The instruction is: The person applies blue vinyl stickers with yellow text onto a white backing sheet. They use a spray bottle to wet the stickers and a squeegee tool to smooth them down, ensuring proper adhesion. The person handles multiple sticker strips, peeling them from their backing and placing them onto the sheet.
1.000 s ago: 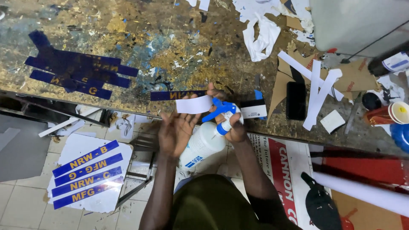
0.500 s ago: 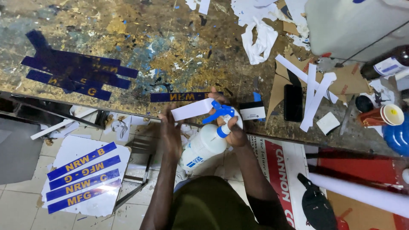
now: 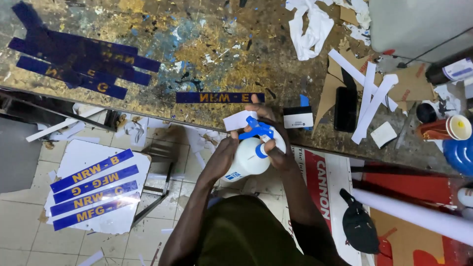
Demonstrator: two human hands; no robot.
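The left hand point(image 3: 222, 156) wraps round the body of a white plastic spray bottle with a blue trigger head point(image 3: 250, 156), fingers closed on it, while the right hand point(image 3: 272, 148) is clamped on the blue head and neck, with a white paper strip point(image 3: 239, 119) caught between its fingers. The bottle is held tilted at the near edge of the paint-stained worktable point(image 3: 207, 54), nozzle towards a dark blue vinyl strip with yellow letters point(image 3: 220, 97) that lies flat just beyond it. To my eye the step is readying the sprayer over that strip — it would go best with the body held steady in the left hand and the nozzle aimed squarely at the strip, so the mist falls evenly and misses the small white card point(image 3: 297, 118) just to the right. A pile of dark blue lettered strips point(image 3: 79, 69) sits far left on the table; a white board carrying four blue strips point(image 3: 93, 189) lies on the floor, near left.
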